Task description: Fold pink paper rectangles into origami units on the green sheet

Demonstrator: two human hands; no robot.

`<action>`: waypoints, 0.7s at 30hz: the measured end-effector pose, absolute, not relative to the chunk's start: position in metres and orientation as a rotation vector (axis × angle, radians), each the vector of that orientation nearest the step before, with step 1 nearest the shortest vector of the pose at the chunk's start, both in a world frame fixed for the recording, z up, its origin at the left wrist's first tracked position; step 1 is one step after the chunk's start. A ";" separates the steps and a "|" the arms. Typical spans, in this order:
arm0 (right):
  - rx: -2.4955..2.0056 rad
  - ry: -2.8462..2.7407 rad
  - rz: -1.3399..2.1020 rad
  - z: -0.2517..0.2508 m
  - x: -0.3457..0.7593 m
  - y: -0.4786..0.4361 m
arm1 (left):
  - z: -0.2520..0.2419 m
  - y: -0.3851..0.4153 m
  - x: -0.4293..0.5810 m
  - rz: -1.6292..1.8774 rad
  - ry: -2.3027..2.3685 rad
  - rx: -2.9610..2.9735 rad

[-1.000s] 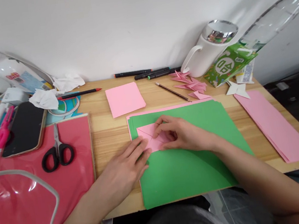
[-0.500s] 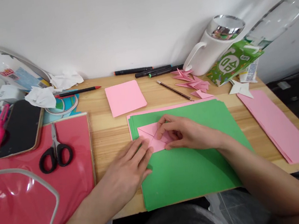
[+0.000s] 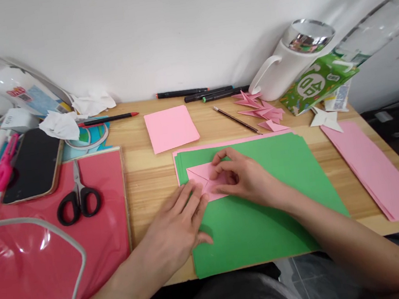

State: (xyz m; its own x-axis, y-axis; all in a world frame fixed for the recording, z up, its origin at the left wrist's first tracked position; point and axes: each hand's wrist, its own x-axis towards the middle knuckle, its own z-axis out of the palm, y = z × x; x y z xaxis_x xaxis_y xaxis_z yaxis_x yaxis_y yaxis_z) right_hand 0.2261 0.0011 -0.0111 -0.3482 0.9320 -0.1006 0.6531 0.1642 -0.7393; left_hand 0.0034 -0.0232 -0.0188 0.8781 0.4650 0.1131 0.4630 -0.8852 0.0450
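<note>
Creased pink square [image 3: 202, 172]: one, on the green sheets [image 3: 247, 236], near their far left corner. Left hand [image 3: 178, 226]: outstretched, fingertips on it. Right hand [image 3: 249, 177]: curled over it; I cannot tell remotely whether it pinches.

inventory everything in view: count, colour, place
creased paper: 1, pink, centre
sheet stack: 1, green, under paper
square stack: 1, pink, back
strips: several, pink, right
folded pieces: several, pink, back
star: 1, white, right
pencil: 1, dark, back
markers: 3, black, back
pen: 1, black, left
scissors: 1, black, left
pack: 1, red, left
phone: 1, black, left
tissues: 2, white, left
bottles: 2, white left, clear right
flask: 1, white, right
packet: 1, green, right
cables: several, white, left
clutter: several, mixed, far left
table: 1, brown, beneath
left hand: 1, bare, on paper
right hand: 1, bare, on paper
</note>
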 end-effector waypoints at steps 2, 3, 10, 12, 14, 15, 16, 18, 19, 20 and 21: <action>-1.521 -2.064 0.988 -0.011 0.223 0.000 | -0.019 -0.023 0.003 0.185 0.743 3.035; -1.521 -2.063 0.986 -0.011 0.222 -0.001 | -0.019 -0.023 0.003 0.181 0.745 3.037; -1.542 -2.066 0.992 -0.012 0.219 0.001 | -0.016 -0.026 0.004 0.167 0.771 3.018; -1.549 -2.053 1.001 -0.011 0.219 0.001 | -0.015 -0.025 0.004 0.165 0.765 3.003; -1.558 -2.044 1.005 -0.011 0.219 0.002 | -0.016 -0.024 0.004 0.164 0.759 2.997; -1.561 -2.044 1.006 -0.011 0.219 0.002 | -0.016 -0.024 0.004 0.164 0.758 2.997; -1.560 -2.045 1.008 -0.011 0.219 0.001 | -0.016 -0.023 0.003 0.162 0.760 2.996; -1.553 -2.042 1.011 -0.011 0.218 0.001 | -0.017 -0.023 0.003 0.157 0.763 2.993; -1.548 -2.039 1.011 -0.012 0.218 0.001 | -0.017 -0.023 0.002 0.159 0.765 2.989; -1.544 -2.035 1.010 -0.012 0.218 0.001 | -0.017 -0.023 0.002 0.160 0.764 2.983; -1.543 -2.031 1.004 -0.012 0.217 0.001 | -0.016 -0.024 0.002 0.159 0.763 2.975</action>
